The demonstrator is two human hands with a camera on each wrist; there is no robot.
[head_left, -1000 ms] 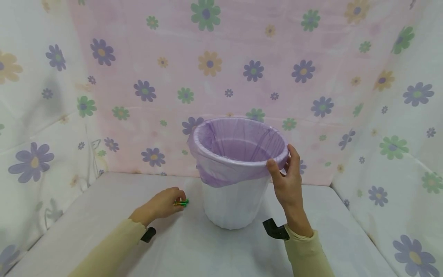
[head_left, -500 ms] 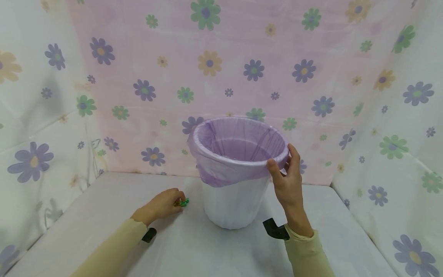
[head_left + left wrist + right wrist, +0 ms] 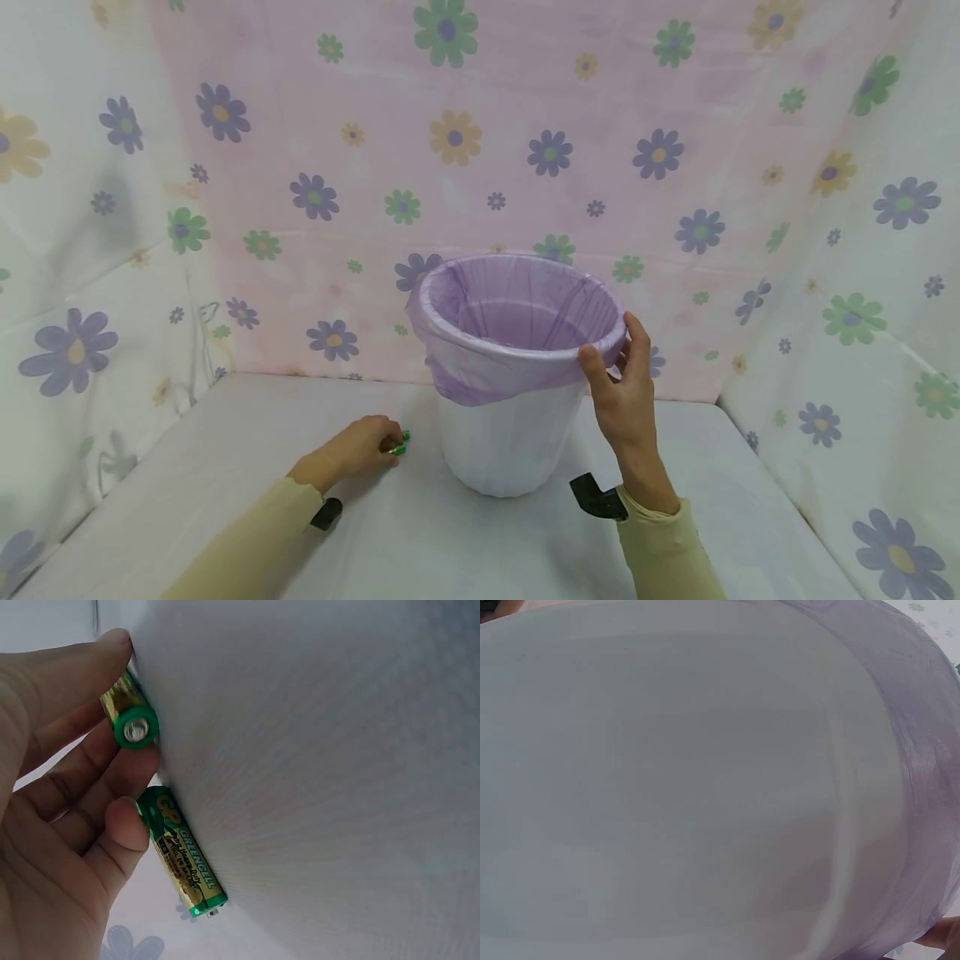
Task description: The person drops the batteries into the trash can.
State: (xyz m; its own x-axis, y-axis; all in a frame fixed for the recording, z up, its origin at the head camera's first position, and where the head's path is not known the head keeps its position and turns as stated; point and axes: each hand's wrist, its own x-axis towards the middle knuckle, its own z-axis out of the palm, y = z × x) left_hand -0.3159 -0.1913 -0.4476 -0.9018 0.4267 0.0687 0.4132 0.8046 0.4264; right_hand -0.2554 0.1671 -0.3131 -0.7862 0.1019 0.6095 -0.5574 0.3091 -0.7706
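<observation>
The left hand (image 3: 352, 450) pinches two green batteries (image 3: 180, 859) at 9 o'clock of the white bin (image 3: 510, 433). The right hand (image 3: 622, 400) grips its rim at 3 o'clock.

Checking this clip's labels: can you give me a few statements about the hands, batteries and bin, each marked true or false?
1. The left hand grips two batteries. True.
2. The batteries are red. False: green and gold.
3. The right hand holds the bin at its rim. True.
4. The bin has a black liner. False: the liner is purple.
5. The bin lies tipped on its side. False: it stands upright on the table.
</observation>
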